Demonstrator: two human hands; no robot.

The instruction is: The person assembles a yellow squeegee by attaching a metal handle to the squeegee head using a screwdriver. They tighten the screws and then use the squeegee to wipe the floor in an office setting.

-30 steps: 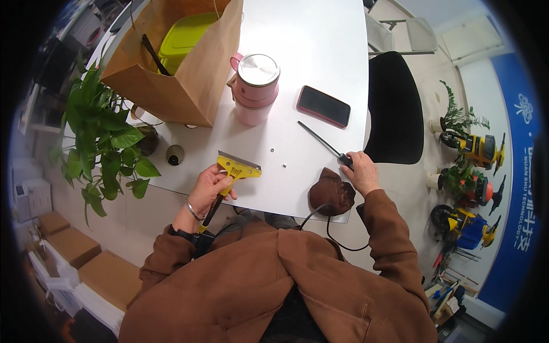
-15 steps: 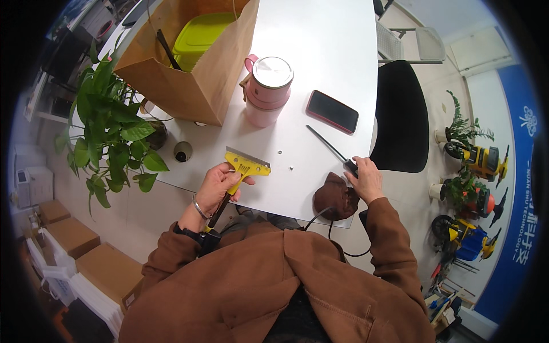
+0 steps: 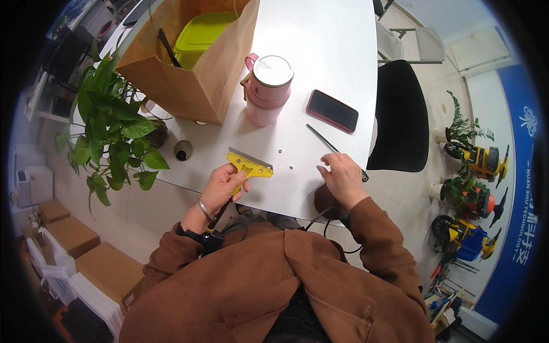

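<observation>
Scraper: I see the yellow scraper [image 3: 249,166] at the centre of the frame, flat on the white table [image 3: 320,51], blade pointing up the frame.
Left hand: my left hand [image 3: 222,188] is wrapped around the scraper's handle.
Right hand: my right hand [image 3: 342,178] lies palm-down, fingers loosely spread, holding nothing, on the table edge right of centre, touching the black pen [image 3: 331,150].
Around: pink mug [image 3: 267,90], phone [image 3: 332,111] and paper bag [image 3: 191,63] above.
</observation>
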